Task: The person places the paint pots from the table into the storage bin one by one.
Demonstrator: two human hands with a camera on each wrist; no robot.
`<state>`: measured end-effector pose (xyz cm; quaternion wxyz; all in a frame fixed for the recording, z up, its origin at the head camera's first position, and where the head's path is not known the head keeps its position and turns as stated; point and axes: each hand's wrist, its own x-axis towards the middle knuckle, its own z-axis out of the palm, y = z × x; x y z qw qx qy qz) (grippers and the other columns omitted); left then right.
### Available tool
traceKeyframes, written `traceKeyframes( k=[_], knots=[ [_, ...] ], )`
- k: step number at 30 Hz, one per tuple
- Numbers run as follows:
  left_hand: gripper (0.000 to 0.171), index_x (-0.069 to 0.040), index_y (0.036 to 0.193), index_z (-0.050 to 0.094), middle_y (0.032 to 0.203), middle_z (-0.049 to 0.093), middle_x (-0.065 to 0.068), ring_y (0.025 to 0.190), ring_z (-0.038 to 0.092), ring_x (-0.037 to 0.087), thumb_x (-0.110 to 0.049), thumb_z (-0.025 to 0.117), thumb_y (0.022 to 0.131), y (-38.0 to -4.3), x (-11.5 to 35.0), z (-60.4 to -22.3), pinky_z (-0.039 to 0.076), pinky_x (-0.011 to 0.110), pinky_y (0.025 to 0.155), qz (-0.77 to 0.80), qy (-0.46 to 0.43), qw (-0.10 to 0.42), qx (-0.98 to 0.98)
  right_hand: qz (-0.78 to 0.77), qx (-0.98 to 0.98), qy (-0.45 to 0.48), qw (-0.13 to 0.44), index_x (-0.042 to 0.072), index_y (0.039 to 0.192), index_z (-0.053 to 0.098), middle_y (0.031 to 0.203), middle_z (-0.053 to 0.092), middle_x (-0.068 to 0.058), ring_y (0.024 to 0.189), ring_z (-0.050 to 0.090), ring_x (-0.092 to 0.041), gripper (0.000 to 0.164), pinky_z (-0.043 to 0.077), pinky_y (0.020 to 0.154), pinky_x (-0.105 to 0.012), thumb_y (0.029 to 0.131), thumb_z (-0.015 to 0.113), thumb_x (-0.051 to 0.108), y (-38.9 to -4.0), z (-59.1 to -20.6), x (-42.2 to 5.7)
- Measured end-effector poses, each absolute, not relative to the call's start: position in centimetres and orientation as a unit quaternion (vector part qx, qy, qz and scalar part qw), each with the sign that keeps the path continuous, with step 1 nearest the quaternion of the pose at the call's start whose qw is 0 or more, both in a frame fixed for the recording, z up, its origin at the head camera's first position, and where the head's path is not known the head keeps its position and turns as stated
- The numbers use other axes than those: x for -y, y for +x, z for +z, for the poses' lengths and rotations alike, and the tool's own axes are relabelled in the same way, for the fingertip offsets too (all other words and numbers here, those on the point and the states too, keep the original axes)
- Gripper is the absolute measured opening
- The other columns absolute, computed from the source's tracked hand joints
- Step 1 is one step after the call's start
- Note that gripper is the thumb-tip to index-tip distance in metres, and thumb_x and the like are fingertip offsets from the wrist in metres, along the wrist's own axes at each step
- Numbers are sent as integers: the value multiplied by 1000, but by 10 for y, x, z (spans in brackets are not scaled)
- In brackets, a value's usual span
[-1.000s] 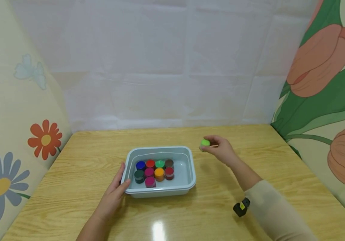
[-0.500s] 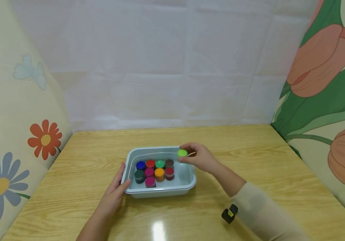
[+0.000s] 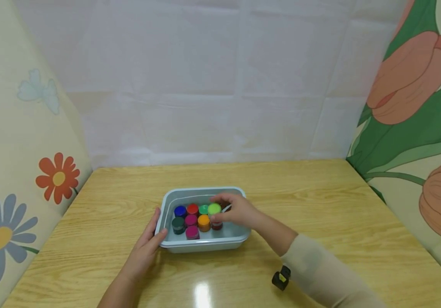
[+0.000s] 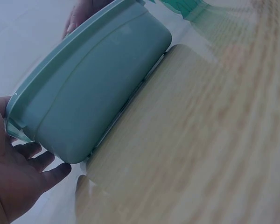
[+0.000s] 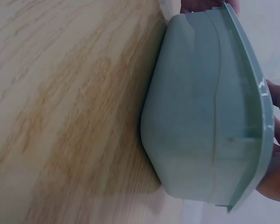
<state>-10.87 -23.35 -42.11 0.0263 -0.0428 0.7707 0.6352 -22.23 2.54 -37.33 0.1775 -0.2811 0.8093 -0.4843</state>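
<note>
A pale blue-grey plastic tub [image 3: 235, 239] stands on the wooden table, holding several small paint jars with coloured lids, among them an orange jar [image 3: 203, 223] and a blue one [image 3: 179, 211]. My left hand [image 3: 149, 239] grips the tub's left end, thumb over the rim and fingers along the outer wall, as the left wrist view also shows. Inside the tub, my right hand [image 3: 239, 210] pinches a lime-green-lidded paint jar [image 3: 214, 208] between thumb and fingers, above the right side of the group. A thin pale strip [image 3: 226, 208] shows by those fingers. The brown-lidded jar is hidden.
The tub's light wall [image 5: 191, 102] rises from the tabletop [image 3: 301, 192]. A black wrist camera [image 3: 281, 278] hangs under the right sleeve. White sheeting [image 3: 205, 85] closes off the back, and flower-printed panels stand at both sides.
My right hand has carried the lime-green-lidded jar leftward and down, from right of the tub, over its rim, to the jars inside. The left hand and tub have stayed put.
</note>
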Motion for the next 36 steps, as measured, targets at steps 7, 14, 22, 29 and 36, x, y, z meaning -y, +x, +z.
traceKeyframes(
  k=[7, 14, 22, 29, 36],
  knots=[
    [68, -20, 159, 3, 166, -7, -3, 153, -10, 29, -30, 43, 105, -110, 233, -420, 1, 58, 122, 632, -49, 31, -773, -441, -819, -314, 188, 5, 123, 66, 111, 69, -7, 90, 57, -10, 42, 50, 78, -19, 83, 78, 17, -220, -378, -15],
    [68, -21, 159, 2, 166, -7, -3, 153, -11, 31, -30, 43, 105, -109, 233, -420, -1, 60, 122, 632, -44, 32, -773, -418, -829, -308, 205, 8, 116, 68, 106, 68, -3, 88, 55, -9, 38, 49, 77, -18, 81, 80, 16, -217, -383, -8],
    [68, -19, 159, 2, 166, -7, -2, 153, -11, 31, -28, 43, 105, -110, 232, -420, -1, 59, 122, 632, -45, 29, -773, -378, -846, -303, 221, 13, 114, 70, 103, 68, 2, 87, 55, -9, 36, 49, 77, -20, 79, 82, 17, -215, -385, -4],
    [69, -20, 159, 3, 166, -7, -2, 153, -11, 32, -28, 44, 104, -110, 233, -420, -2, 60, 122, 629, -44, 28, -776, -354, -861, -296, 216, 15, 114, 70, 102, 67, 4, 86, 53, -9, 37, 47, 76, -21, 79, 82, 18, -213, -385, 0],
    [69, -18, 159, 2, 166, -7, -1, 152, -11, 32, -27, 44, 105, -109, 233, -420, -2, 59, 122, 630, -46, 30, -774, -341, -866, -297, 213, 14, 113, 70, 107, 70, 2, 91, 57, -8, 35, 50, 84, -23, 79, 82, 16, -212, -387, 4]
  ],
)
